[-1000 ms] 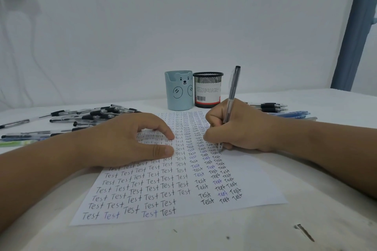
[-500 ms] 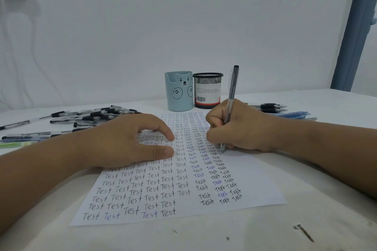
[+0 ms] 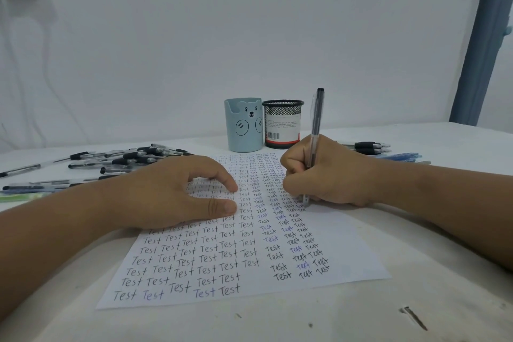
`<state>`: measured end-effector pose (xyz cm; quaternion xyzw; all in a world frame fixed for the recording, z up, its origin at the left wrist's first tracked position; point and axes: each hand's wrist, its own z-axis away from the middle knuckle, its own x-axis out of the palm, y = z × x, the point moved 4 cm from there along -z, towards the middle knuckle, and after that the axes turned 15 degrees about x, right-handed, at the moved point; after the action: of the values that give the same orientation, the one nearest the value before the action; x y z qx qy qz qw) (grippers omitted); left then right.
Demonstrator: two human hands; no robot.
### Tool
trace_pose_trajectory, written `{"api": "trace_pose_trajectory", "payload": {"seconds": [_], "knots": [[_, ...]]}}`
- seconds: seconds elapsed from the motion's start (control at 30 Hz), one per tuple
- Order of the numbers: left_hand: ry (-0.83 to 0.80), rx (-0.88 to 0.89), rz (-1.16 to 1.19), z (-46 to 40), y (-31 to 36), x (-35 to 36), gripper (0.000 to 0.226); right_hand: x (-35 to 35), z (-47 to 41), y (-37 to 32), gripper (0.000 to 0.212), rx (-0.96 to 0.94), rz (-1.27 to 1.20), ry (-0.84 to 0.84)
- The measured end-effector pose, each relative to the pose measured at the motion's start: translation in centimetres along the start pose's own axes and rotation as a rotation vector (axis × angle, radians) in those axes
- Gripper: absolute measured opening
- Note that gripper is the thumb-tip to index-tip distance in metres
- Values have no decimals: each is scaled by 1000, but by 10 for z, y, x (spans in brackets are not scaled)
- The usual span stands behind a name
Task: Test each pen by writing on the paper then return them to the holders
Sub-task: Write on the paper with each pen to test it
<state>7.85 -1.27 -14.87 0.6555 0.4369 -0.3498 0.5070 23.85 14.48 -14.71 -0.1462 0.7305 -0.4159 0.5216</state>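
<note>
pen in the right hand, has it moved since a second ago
Yes, slightly. The pen in the right hand has drifted toward the edge of the paper away from the mesh holder, its tip on the sheet.

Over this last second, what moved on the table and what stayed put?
Very little. The right hand keeps its grip on the pen and has edged slightly rightward along the paper, tip down at the column of words. The left hand stays flat on the sheet. Both holders and the loose pens are unchanged.
</note>
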Motion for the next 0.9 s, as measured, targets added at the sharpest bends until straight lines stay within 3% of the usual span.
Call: {"api": "trace_pose_trajectory", "payload": {"seconds": [0.2,0.57,0.77,0.9], "knots": [[1,-5,8,1,1,0,46,0,1,1,49,27,-35,-41],[-2,-24,7,2,2,0,47,1,0,-1,41,9,-23,-33],[-5,-20,8,1,2,0,48,-9,0,-8,56,28,-339,78],[3,-16,23,1,3,0,47,-18,-4,-12,33,-77,-367,124]]}}
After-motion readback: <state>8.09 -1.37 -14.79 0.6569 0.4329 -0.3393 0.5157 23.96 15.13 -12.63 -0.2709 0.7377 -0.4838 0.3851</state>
